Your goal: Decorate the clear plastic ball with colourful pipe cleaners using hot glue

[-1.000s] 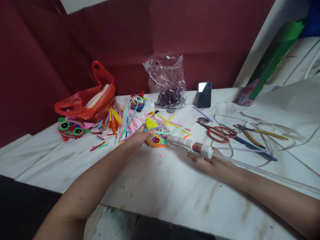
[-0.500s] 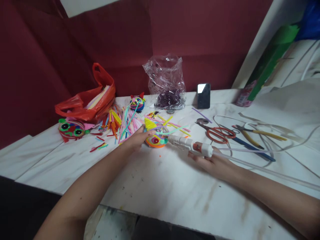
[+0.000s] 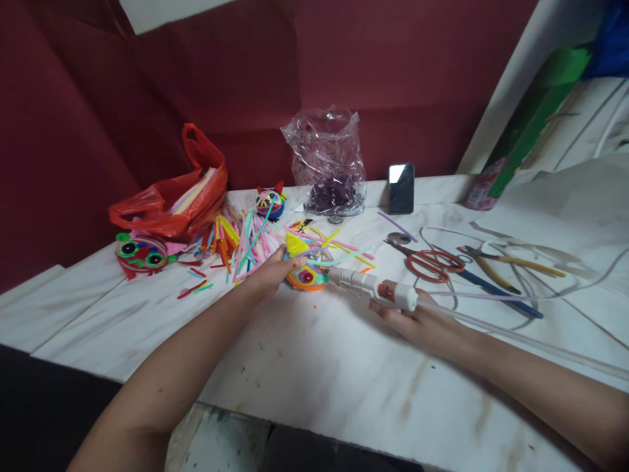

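Observation:
A colourful round craft head (image 3: 307, 278) with a yellow ear and a red eye rests at the middle of the white table. My left hand (image 3: 276, 270) grips it from the left, thumb on its upper side. In my right hand (image 3: 405, 316) is a white glue gun (image 3: 366, 283), its nozzle pointing left at the head's right side, touching or very close to it. A pale green strip (image 3: 344, 257) and a purple one lie across the top of the head. Part of my right hand's fingers is hidden by the glue gun.
Orange-handled scissors (image 3: 432, 262), pliers (image 3: 521, 260) and looping cords lie at the right. Behind stand a phone (image 3: 401, 190) and a clear bag (image 3: 334, 157). Further left are a red bag (image 3: 147, 208), loose coloured strips (image 3: 223, 239) and a finished-looking head (image 3: 140, 254).
The glue gun and my right hand have shifted very slightly down and left. My left hand keeps its hold on the head.

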### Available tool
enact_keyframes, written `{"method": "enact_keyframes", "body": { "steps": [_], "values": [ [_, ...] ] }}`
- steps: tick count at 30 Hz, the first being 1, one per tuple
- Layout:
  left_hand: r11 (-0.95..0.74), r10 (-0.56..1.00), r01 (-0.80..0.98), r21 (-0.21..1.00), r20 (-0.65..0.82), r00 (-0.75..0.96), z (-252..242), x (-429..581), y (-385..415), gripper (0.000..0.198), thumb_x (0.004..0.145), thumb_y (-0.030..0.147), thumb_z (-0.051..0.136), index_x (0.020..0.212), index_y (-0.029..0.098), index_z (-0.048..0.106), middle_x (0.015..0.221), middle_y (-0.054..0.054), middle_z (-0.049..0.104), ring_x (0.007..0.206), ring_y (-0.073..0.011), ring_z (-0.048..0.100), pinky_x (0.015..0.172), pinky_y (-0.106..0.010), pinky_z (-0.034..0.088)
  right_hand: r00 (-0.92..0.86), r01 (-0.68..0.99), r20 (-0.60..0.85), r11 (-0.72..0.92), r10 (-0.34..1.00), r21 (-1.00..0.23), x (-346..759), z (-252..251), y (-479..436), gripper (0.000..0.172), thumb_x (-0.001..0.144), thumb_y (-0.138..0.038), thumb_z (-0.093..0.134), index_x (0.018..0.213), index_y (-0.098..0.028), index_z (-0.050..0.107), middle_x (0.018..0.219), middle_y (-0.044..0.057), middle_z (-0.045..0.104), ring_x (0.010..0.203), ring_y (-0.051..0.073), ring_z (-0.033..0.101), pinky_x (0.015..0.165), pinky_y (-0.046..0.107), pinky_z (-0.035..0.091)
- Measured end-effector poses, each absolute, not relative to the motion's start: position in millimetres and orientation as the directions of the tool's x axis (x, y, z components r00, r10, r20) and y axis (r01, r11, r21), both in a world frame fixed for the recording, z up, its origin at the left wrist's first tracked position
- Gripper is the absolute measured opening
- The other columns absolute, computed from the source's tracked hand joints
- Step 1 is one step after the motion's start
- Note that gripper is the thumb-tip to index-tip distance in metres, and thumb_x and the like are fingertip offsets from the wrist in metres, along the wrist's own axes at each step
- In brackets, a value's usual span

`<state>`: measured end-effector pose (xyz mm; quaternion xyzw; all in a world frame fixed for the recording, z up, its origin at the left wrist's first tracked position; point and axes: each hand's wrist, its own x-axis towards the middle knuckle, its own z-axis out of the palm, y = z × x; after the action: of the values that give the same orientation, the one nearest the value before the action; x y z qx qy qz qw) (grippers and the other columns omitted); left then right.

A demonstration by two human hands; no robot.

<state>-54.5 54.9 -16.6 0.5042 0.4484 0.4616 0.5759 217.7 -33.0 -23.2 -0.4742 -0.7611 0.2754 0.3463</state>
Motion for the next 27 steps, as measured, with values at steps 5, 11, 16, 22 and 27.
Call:
{"method": "enact_keyframes", "body": {
  "steps": [5,11,16,22,27],
  "values": [
    [0.080,0.985,-0.083,0.993,-0.066,0.160,-16.1,-54.9,54.8,0.069,0.064,0.030,0.081,0.127,0.022,0.052,0.108,-0.010,0.073,0.084,-0.0219,0.072,0.073,-0.031,0.057,-0.302,0.585,0.290,0.417,0.908,-0.695,221.6,-22.2,-29.4,0.016,0.081,-0.033,0.050,0.071,-0.022,0.053,0.058,-0.002,0.050,0.053,0.013,0.046,0.049,0.026,0.038],
    [0.070,0.987,-0.093,0.993,-0.055,0.154,-17.1,-55.2,54.7,0.063,0.065,0.030,0.080,0.122,0.022,0.055,0.106,-0.009,0.073,0.085,-0.0221,0.072,0.071,-0.030,0.058,-0.289,0.593,0.258,0.384,0.922,-0.707,222.3,-19.9,-30.3,0.016,0.082,-0.034,0.051,0.072,-0.022,0.055,0.060,-0.001,0.051,0.056,0.015,0.049,0.050,0.027,0.040],
    [0.078,0.986,-0.071,0.994,-0.067,0.155,-19.1,-56.3,55.7,0.065,0.066,0.031,0.079,0.126,0.023,0.053,0.105,-0.008,0.073,0.082,-0.0215,0.072,0.069,-0.030,0.057,-0.273,0.587,0.255,0.371,0.928,-0.719,222.1,-20.6,-30.4,0.017,0.083,-0.034,0.049,0.072,-0.022,0.053,0.061,0.000,0.052,0.060,0.017,0.051,0.051,0.029,0.041],
    [0.060,0.985,-0.084,0.995,-0.045,0.167,-18.6,-56.4,55.9,0.063,0.065,0.031,0.080,0.123,0.022,0.054,0.108,-0.009,0.073,0.087,-0.0226,0.072,0.075,-0.032,0.057,-0.313,0.583,0.260,0.401,0.914,-0.707,221.0,-22.9,-30.7,0.018,0.084,-0.035,0.049,0.073,-0.022,0.056,0.061,0.000,0.053,0.058,0.018,0.052,0.051,0.030,0.042],
    [0.064,0.983,-0.077,0.995,-0.049,0.177,-17.6,-55.1,56.0,0.067,0.064,0.031,0.080,0.125,0.022,0.053,0.108,-0.009,0.073,0.088,-0.0220,0.072,0.077,-0.032,0.056,-0.327,0.558,0.278,0.422,0.903,-0.715,217.9,-21.9,-33.0,0.017,0.084,-0.034,0.049,0.077,-0.021,0.059,0.065,0.000,0.057,0.061,0.016,0.053,0.055,0.028,0.043]
  ]
}}
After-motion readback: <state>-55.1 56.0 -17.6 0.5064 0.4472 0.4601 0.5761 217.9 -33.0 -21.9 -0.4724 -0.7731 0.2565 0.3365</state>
